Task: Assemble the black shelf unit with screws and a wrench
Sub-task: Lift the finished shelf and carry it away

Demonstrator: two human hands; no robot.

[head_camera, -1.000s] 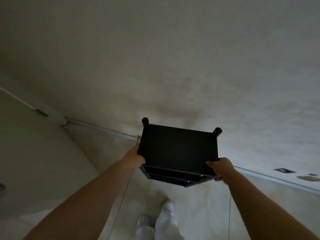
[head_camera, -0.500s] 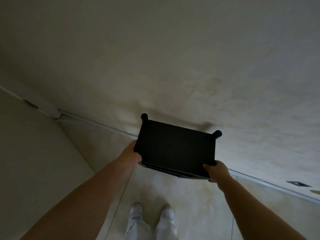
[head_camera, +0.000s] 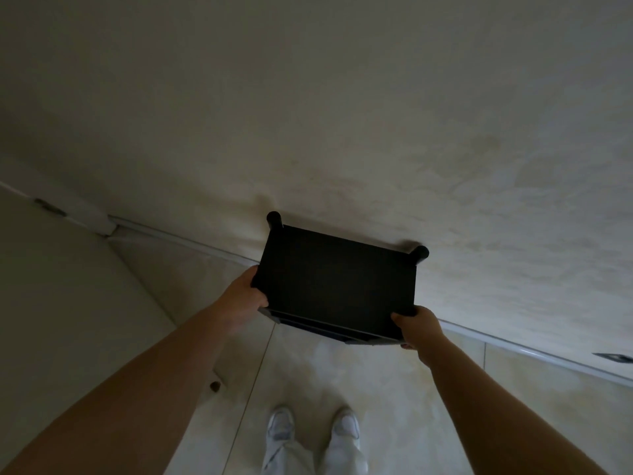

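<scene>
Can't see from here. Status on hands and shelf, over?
Left hand and right hand grip the shelf by its near corners. Shelf by the wall. Nothing in the way.

A dim, stained cream wall meets a pale tiled floor along a white baseboard.

Over the last 1 s the black shelf unit has gone from showing 2 or 3 lower shelf edges along its near side to showing only a thin strip of them, so its top panel now faces the camera more squarely. Its far posts have closed in on the wall. The left hand and right hand have kept their grip on the near corners. The white shoes now stand side by side, both in full view.
</scene>
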